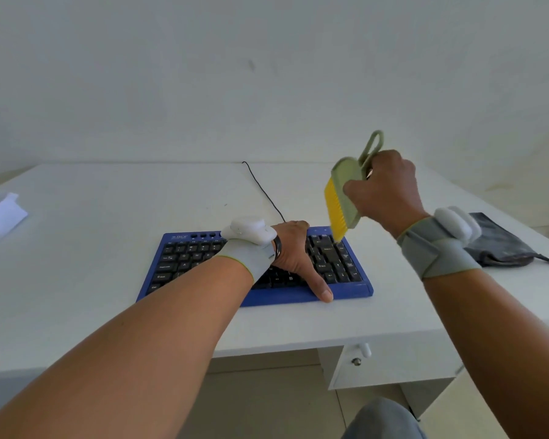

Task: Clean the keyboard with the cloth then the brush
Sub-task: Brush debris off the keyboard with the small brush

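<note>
So the keyboard (203,264), blue frame with black keys, sits on the white desk (108,210) close to the front edge, roughly mid-desk and turned a bit so its right end points away from the front edge. Its thin black cable (263,191) runs from the back of it toward the desk's back edge.

Left hand (293,251) is planted on the keys right of the middle, palm down. The thumb is stuck out straight and its tip lands on the blue front rim of the keyboard. Fingers reach over the back edge, so can't really see how they lie, but it looks like a flat, spread hand pressing the thing in place, not gripping anything.

Right hand (382,188) is up above the keyboard's right end with its fingers wrapped tight around the brush (346,191). That's a pale green one with a loop handle poking up past the knuckles and yellow bristles hanging down. The bristle tips are right at the back-right corner keys, can't tell whether they actually touch.

Both wrists have a white gadget strapped on with a grey band.

Cloth (0,217), white and crumpled, lies way over at the desk's left edge, well apart from the keyboard. A dark grey pouch (495,245) sits near the right edge, behind the right wrist. A drawer (390,362) with a lock is under the desk's front right.
</note>
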A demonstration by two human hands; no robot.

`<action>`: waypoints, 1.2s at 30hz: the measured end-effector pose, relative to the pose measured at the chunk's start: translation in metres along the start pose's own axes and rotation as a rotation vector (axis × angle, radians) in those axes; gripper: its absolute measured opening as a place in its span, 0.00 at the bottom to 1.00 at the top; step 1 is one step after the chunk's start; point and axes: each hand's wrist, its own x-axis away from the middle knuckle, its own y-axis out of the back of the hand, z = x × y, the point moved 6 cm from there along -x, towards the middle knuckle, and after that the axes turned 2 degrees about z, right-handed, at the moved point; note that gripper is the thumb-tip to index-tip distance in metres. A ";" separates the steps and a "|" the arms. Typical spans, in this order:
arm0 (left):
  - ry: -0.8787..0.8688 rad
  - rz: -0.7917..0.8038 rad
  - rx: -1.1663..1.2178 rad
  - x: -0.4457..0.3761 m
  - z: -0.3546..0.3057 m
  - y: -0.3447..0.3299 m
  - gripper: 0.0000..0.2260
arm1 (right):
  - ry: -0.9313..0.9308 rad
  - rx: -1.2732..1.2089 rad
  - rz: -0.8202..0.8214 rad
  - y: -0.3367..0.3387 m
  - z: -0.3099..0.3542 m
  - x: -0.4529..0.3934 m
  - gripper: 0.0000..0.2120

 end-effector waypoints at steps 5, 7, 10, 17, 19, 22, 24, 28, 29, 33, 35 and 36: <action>0.005 0.000 -0.015 -0.001 0.001 0.001 0.59 | -0.123 0.039 0.267 -0.031 -0.006 0.005 0.08; 0.004 -0.002 -0.002 -0.001 0.001 0.001 0.58 | -0.104 0.065 0.202 -0.045 -0.004 -0.001 0.08; -0.008 -0.017 0.007 -0.001 0.000 0.001 0.55 | -0.126 0.044 0.091 -0.061 -0.009 -0.006 0.06; 0.020 0.023 0.001 -0.006 0.003 -0.002 0.66 | -0.023 -0.126 -0.157 -0.032 -0.016 -0.010 0.05; 0.021 0.018 -0.011 -0.005 0.003 -0.002 0.69 | -0.053 -0.159 -0.084 -0.032 -0.016 -0.009 0.07; 0.004 0.012 -0.026 -0.003 0.000 -0.001 0.69 | -0.111 -0.090 0.066 -0.050 -0.018 -0.004 0.08; 0.015 0.008 -0.024 -0.003 0.001 -0.001 0.70 | -0.126 -0.026 0.065 -0.058 -0.023 -0.002 0.08; 0.027 0.009 0.006 -0.006 0.005 -0.004 0.72 | -0.066 0.031 -0.074 -0.048 -0.026 0.002 0.07; 0.031 0.010 0.012 -0.007 0.006 -0.004 0.72 | -0.045 0.023 -0.097 -0.043 -0.023 0.004 0.07; 0.003 0.008 0.007 -0.005 0.005 -0.005 0.71 | -0.102 -0.189 -0.051 -0.035 -0.018 0.008 0.09; -0.008 0.001 -0.013 -0.005 0.003 -0.004 0.70 | -0.132 -0.164 0.048 -0.045 -0.018 0.009 0.09; 0.001 0.002 -0.016 -0.005 0.004 -0.004 0.71 | -0.137 -0.117 0.054 -0.047 -0.019 0.010 0.08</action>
